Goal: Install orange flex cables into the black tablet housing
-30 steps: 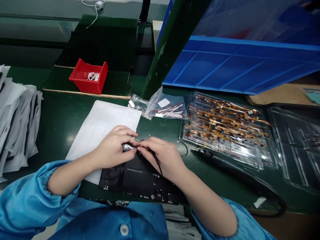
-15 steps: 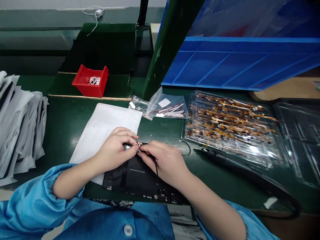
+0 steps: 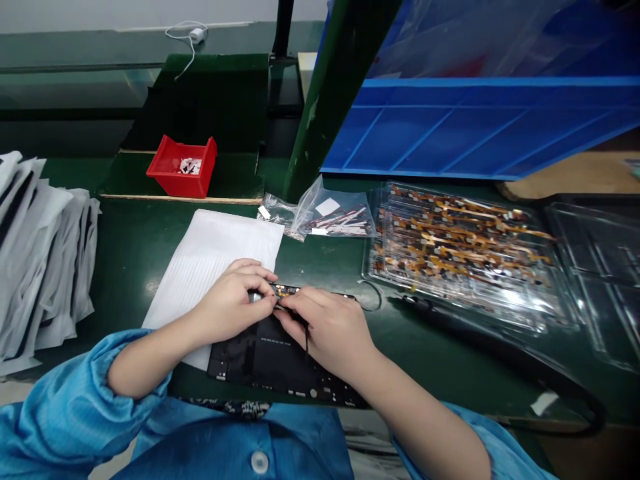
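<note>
A flat black electronic panel (image 3: 280, 363), like the inside of a tablet, lies near the front edge of the bench. Both hands meet over its far edge, where small gold parts (image 3: 286, 291) show. My left hand (image 3: 240, 293) is closed, thumb and fingers pinched at a tiny part beside a silvery piece. From the other side my right hand (image 3: 333, 327) pinches at the same spot with curled fingers. A thin dark strand (image 3: 307, 339) shows beneath its palm. What sits between the fingertips is too small and covered to name.
White foam sheet (image 3: 200, 250) lies partly under the panel. Wrapped sheets (image 3: 45, 260) stand at left, a red bin (image 3: 183, 167) behind. Plastic bags (image 3: 335, 213), clear trays of orange flex cables (image 3: 460, 247), a black cable (image 3: 480, 340) and a blue crate (image 3: 450, 133) occupy the right.
My right hand has shifted slightly left and turned, uncovering more of the panel's far edge and gold parts. My left hand stays nearly in place. The view has tilted slightly.
</note>
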A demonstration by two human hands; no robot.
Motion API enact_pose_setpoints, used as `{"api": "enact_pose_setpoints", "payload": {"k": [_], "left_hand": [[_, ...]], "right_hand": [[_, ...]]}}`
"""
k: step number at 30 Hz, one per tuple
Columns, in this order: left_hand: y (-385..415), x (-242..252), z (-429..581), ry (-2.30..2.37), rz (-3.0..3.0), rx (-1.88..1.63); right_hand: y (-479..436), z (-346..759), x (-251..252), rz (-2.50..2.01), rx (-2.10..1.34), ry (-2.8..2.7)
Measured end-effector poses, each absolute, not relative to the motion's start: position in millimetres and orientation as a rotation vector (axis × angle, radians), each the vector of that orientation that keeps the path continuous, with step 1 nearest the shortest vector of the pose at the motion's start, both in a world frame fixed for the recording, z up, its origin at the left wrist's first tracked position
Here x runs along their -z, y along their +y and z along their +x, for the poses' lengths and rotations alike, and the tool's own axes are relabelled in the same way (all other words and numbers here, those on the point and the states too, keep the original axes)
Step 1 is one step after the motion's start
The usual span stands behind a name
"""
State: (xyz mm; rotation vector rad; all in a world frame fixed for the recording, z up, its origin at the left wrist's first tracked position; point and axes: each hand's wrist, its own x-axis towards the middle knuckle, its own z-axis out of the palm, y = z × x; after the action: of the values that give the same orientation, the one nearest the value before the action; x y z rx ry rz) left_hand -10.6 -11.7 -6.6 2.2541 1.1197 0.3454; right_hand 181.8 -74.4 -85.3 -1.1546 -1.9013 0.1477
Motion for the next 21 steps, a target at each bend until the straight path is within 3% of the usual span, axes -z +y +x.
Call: {"api": "enact_pose_setpoints", "payload": {"k": [21], "left_hand": [[-12,5,-11,1.135,2.172,-0.243]], "right_hand": [[-85,177,86,-1.193,-0.141,-1.768]]}}
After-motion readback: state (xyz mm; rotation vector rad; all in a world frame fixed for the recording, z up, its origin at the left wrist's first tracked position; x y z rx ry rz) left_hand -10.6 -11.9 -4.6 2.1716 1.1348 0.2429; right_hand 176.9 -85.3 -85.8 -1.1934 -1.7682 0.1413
